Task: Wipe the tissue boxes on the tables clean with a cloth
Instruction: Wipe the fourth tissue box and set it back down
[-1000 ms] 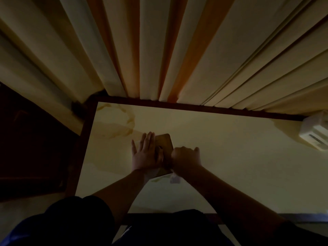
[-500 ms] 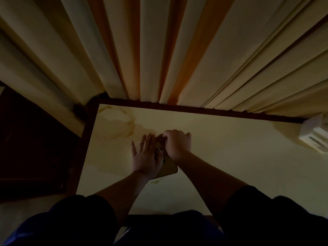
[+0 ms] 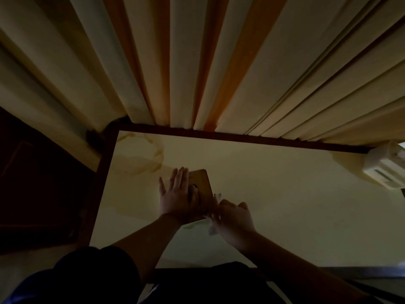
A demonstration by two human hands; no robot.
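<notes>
I am looking down at a pale table [image 3: 274, 194] with a dark wood rim. The room is dim. A brown box [image 3: 202, 183] is sitting on the table, a little left of the middle. Its long side is running away from me, from the near edge toward the curtain [image 3: 197, 62], and it is leaning a little to the left at the far end. Its far corners are round.

The left hand [image 3: 175, 198] is lying flat on the left part of the box. Its fingers are straight and spread, pointing away from me, and the thumb is sticking out to the left. It is pressing the box down, not wrapping around it.

The right hand [image 3: 234, 216] is sitting at the near right corner of the box, touching it. Its fingers are curled. A bit of pale cloth [image 3: 212, 228] is poking out under this hand, so I think the hand is holding the cloth, but the picture is blurry here and I am not sure.

Brown ring stains [image 3: 140, 156] are showing on the far left corner of the table, well apart from the box. A white plastic thing [image 3: 385, 170] is sitting at the far right edge. The curtain is hanging just behind the table.
</notes>
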